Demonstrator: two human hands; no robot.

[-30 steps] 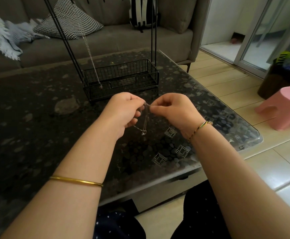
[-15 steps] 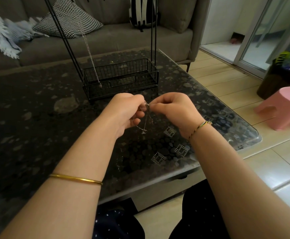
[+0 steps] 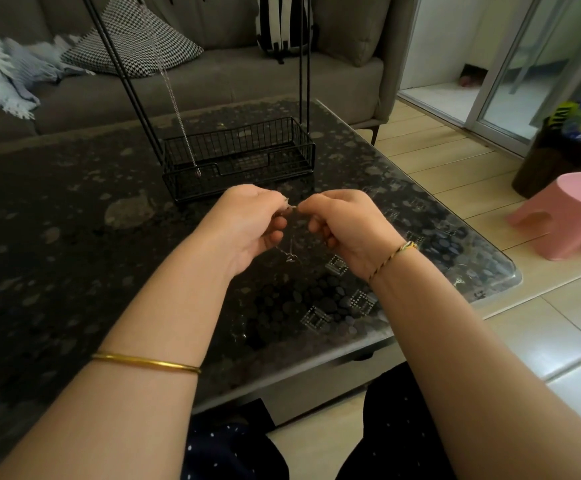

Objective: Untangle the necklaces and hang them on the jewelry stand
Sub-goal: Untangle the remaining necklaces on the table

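A thin silver necklace (image 3: 289,255) hangs between my two hands above the dark table, its small pendant dangling below them. My left hand (image 3: 251,225) pinches one end of the chain and my right hand (image 3: 344,225) pinches the other, fingertips almost touching. Behind them stands the black wire jewelry stand (image 3: 239,157) with a basket base and tall rods. Another silver necklace (image 3: 178,112) hangs from the stand's top, which is out of frame, with its pendant down at the basket's left front.
The glass-topped table (image 3: 74,271) with a pebble pattern ends close to my knees and at a rounded right corner. A grey sofa (image 3: 213,81) with cushions lies behind. A pink stool (image 3: 566,216) and a dark bin (image 3: 559,157) stand on the floor to the right.
Both hands stay close together on the chain, with small finger shifts at its ends. The dangling pendant has swung slightly. The stand and hung necklace have not moved.
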